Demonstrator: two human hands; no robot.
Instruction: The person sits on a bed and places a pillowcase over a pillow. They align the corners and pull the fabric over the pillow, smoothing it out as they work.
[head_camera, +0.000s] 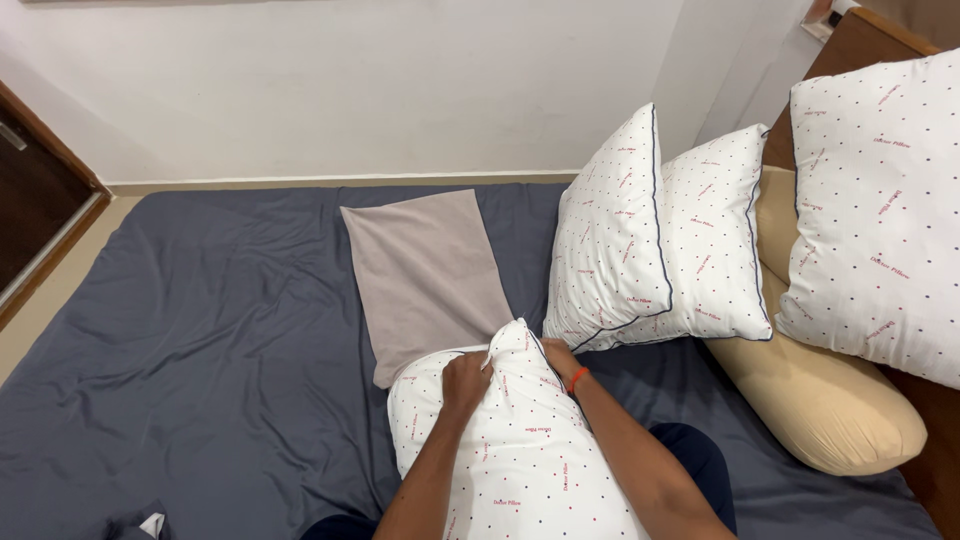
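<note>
Right hand half hidden behind pillow.

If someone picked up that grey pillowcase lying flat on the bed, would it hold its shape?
Probably not: the grey pillowcase lies thin and flat on the dark sheet, so it would likely droop. It looks empty, so probably light, and unlikely to roll.
</note>
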